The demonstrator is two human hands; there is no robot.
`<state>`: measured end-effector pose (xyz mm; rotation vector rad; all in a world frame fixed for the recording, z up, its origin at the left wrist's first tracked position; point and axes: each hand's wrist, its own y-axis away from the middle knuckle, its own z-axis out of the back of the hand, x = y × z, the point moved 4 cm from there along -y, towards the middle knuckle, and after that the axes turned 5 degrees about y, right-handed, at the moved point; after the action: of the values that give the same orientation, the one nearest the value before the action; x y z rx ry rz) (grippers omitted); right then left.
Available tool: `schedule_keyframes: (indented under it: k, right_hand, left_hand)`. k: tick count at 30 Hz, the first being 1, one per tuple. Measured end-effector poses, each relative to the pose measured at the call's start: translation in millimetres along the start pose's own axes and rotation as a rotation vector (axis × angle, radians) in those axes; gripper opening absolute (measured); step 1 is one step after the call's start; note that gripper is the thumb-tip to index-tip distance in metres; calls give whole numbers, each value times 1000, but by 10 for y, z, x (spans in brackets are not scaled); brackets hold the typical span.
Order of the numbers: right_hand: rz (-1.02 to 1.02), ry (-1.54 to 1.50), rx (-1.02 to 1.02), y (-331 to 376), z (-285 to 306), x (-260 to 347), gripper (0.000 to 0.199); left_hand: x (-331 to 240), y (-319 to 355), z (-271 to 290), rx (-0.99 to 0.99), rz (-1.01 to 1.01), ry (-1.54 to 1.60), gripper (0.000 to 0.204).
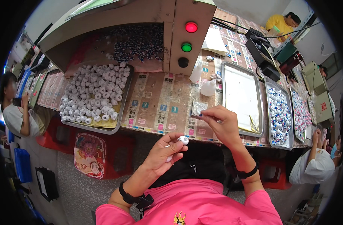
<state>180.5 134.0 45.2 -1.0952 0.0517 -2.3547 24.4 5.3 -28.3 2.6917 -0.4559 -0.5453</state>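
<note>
My left hand (162, 154) is closed, pinching a small white round plastic piece (183, 140) with a dark opening, in front of the table edge. Another white piece (169, 159) shows partly under its fingers. To the right and higher, my right hand (223, 123) pinches a tiny dark blue part (201, 114) between thumb and fingertips, too small to name. Those fingertips are right beside a small whitish square dish (199, 107) on the table; whether they touch it I cannot tell. Behind the dish are two white squeeze bottles (208, 88).
A metal tray (117, 127) heaped with white round pieces lies left. Behind it stands a machine (192, 48) with red and green lights, many small blue parts in its opening. To the right lie a white-bottomed tray (242, 93) and trays (269, 123) of coloured pieces. Other people sit at both sides.
</note>
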Motion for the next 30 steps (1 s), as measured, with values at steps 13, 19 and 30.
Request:
schedule_keyframes:
  k: [13, 19, 30]
  right_hand:
    - [-144, -526, 170, 464, -106, 154, 16]
    - [-164, -488, 244, 493, -73, 121, 13]
    - [-190, -357, 64, 484, 412, -51, 8]
  left_hand:
    - [67, -58, -55, 6, -41, -86, 24]
    - [63, -62, -136, -6, -101, -248, 22]
    - [-57, -48, -451, -44, -92, -404, 20]
